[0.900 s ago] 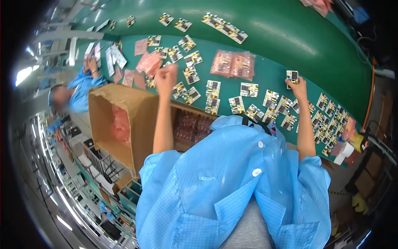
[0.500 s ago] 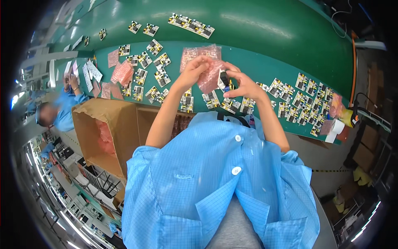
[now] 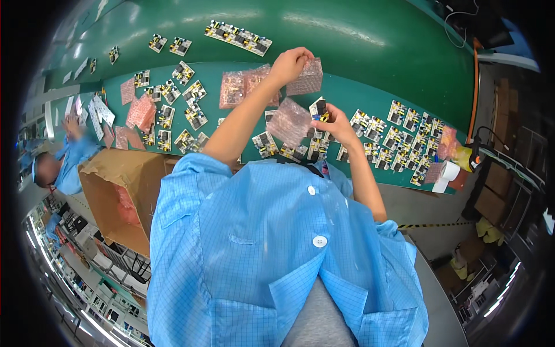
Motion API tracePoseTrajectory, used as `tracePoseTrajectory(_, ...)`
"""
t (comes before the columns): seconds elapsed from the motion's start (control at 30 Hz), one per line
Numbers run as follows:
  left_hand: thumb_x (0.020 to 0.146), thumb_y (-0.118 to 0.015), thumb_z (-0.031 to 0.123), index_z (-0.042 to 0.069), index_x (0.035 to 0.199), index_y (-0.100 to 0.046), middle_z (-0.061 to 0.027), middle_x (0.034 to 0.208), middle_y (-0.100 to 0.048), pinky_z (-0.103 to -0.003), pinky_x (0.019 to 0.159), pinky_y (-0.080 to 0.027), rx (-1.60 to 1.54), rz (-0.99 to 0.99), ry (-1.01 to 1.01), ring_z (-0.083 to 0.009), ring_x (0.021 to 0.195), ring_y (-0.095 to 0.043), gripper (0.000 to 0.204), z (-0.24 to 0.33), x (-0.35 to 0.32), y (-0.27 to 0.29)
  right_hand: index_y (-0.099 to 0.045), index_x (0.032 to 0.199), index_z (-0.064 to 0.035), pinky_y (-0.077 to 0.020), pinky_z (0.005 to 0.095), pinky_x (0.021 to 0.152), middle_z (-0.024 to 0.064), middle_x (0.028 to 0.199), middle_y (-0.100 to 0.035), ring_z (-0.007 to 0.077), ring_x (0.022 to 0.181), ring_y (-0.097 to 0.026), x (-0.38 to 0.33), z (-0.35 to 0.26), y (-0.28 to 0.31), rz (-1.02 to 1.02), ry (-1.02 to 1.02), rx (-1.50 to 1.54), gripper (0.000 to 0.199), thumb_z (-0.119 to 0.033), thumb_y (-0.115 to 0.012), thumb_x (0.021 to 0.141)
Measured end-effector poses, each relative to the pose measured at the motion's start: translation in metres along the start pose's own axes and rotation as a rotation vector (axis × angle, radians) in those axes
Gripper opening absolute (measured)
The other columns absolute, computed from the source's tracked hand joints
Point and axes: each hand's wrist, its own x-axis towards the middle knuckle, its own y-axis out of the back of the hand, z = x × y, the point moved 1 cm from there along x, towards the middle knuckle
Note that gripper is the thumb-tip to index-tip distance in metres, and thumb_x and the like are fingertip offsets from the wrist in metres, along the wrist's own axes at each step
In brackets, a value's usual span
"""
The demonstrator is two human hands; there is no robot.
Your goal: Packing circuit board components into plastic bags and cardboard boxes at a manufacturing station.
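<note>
Reckoning from the middle of the view, held a circuit board (image 3: 318,108) at one o'clock, raised off the green bench (image 3: 361,95) and pinched between thumb and fingers of the right hand (image 3: 338,124). At twelve o'clock, with the left hand (image 3: 291,65), appeared to pinch the upper pouch (image 3: 305,82) of pink bubble wrap near its top edge, fingertips drawn together. Saw a lower pouch (image 3: 288,122) at eight o'clock from the held board, overlapping loose boards in the view; could not tell its support, nor any touch with the right fingertips.

Judged the bagging partly done: noted wrapped packs (image 3: 234,91) at eleven o'clock, with boards showing through, but found the held board bare and outside both pouches. Judged much left: saw right-hand boards (image 3: 397,111) massed between two and three o'clock, left-hand boards (image 3: 195,117) scattered around ten, and a joined board strip (image 3: 238,37) between eleven and twelve, all bare. Noted also a pink wrap pile (image 3: 140,113) at ten and a carton (image 3: 104,168) at nine.
</note>
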Motion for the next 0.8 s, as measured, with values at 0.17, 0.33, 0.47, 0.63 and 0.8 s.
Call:
tracePoseTrajectory(0.17, 0.093, -0.051, 0.010, 0.004, 0.101, -0.063, -0.0049, 0.079, -0.065, -0.029, 0.066, -0.049, -0.135, -0.011, 0.121, -0.0128, 0.071, -0.061, 0.016, -0.017, -0.008, -0.006, -0.044, 0.130, 0.0022, -0.0479, 0.0283, 0.084, 0.0038, 0.115, -0.057, 0.0115, 0.099, -0.057, 0.010, 0.020, 0.014, 0.057, 0.084, -0.050, 0.064, -0.007, -0.077, 0.075)
tracePoseTrajectory(0.33, 0.098, -0.049, 0.011, 0.005, 0.106, -0.060, 0.0009, 0.086, -0.061, -0.024, 0.063, -0.049, -0.463, -0.097, 0.272, -0.0069, 0.071, -0.057, 0.016, -0.005, -0.042, 0.012, -0.049, 0.129, 0.0042, -0.0462, 0.0318, 0.090, 0.0110, 0.154, -0.020, 0.0172, 0.112, -0.052, 0.013, -0.010, -0.017, -0.190, 0.056, -0.264, 0.072, -0.014, -0.082, 0.067)
tracePoseTrajectory(0.47, 0.098, -0.049, 0.012, 0.008, 0.110, -0.059, 0.0017, 0.091, -0.061, -0.024, 0.072, -0.051, -0.831, -0.086, 0.447, -0.0060, 0.080, -0.059, 0.016, 0.005, -0.077, 0.034, -0.056, 0.119, 0.0017, -0.0487, 0.0303, 0.082, 0.0126, 0.134, -0.048, 0.0137, 0.102, -0.056, 0.028, -0.024, -0.053, -0.339, -0.031, -0.302, 0.060, -0.015, -0.083, 0.068)
tracePoseTrajectory(0.63, 0.098, -0.049, 0.010, 0.008, 0.110, -0.058, 0.0018, 0.091, -0.061, -0.023, 0.073, -0.049, -0.903, 0.290, 0.285, -0.0050, 0.082, -0.057, 0.016, 0.014, -0.115, 0.083, -0.061, 0.106, 0.0011, -0.0475, 0.0317, 0.080, 0.0083, 0.096, -0.063, 0.0179, 0.088, -0.059, 0.029, -0.004, -0.097, -0.465, 0.071, -0.546, 0.056, -0.027, -0.085, 0.065)
tracePoseTrajectory(0.8, 0.097, -0.050, 0.009, 0.006, 0.111, -0.057, 0.0048, 0.084, -0.058, -0.017, 0.057, -0.041, -0.550, 0.391, 0.173, -0.0020, 0.066, -0.050, 0.016, 0.025, -0.147, 0.138, -0.055, 0.117, 0.0010, -0.0493, 0.0330, 0.082, 0.0103, 0.107, -0.059, 0.0210, 0.097, -0.059, 0.024, 0.019, -0.135, -0.369, 0.145, -0.411, 0.064, -0.025, -0.083, 0.067)
